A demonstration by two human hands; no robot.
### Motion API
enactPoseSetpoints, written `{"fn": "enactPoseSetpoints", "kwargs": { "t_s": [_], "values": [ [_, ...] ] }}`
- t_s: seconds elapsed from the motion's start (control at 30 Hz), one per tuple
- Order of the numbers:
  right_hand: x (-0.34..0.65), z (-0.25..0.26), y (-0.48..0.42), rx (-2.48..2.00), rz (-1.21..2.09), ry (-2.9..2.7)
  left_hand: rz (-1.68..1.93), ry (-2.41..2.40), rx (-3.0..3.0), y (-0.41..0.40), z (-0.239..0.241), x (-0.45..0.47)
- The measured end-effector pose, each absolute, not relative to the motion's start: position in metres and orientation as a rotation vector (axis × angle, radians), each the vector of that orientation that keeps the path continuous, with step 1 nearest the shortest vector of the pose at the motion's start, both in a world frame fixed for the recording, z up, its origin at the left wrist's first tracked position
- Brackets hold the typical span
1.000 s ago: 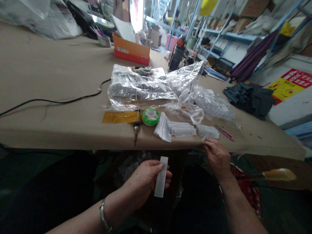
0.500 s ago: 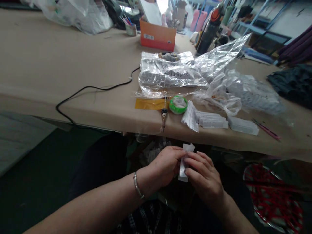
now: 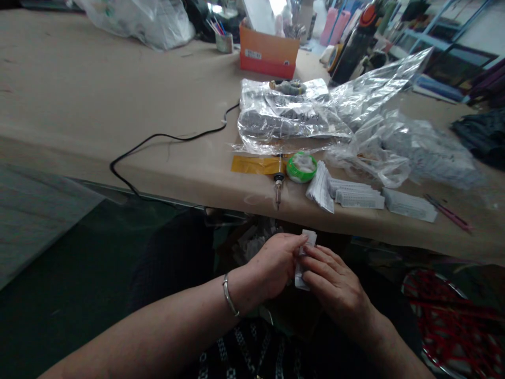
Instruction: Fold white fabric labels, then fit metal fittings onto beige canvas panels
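Below the table's front edge, my left hand and my right hand meet on a small white printed label strip, both gripping it between fingers. My left wrist wears a metal bangle. Just above, on the brown table, lie stacks of white label strips, a further stack to the right, and a fanned bundle.
A soldering iron with a black cable overhangs the edge beside a green round tin and yellow tape. Clear plastic bags lie behind, an orange box farther back. Pink tweezers right. A red wire basket sits below.
My right hand left the table edge and came down to join my left hand on the strip. The view shifted left and downward; both hands now hold the strip closer together.
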State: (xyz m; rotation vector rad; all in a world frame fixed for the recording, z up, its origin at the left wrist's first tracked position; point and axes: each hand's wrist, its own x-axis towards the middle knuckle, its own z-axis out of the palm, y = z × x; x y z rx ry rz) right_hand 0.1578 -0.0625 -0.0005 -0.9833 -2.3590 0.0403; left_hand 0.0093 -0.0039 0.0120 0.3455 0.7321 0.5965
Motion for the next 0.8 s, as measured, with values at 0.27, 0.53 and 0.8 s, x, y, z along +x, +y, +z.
{"fn": "enactPoseSetpoints", "kwargs": {
  "t_s": [0.27,0.53,0.8],
  "values": [
    [0.162,-0.003,-0.068,-1.232,0.356,-1.860,0.551,0.786,0.400,-0.006,0.011,0.005],
    [0.159,-0.003,-0.051,-1.345,1.361,-1.069,0.389,0.657,0.460,-0.016,0.018,-0.003],
    [0.146,-0.001,-0.057,-1.310,1.500,-0.997,0.252,0.484,0.426,-0.016,0.003,-0.017]
  ]
}}
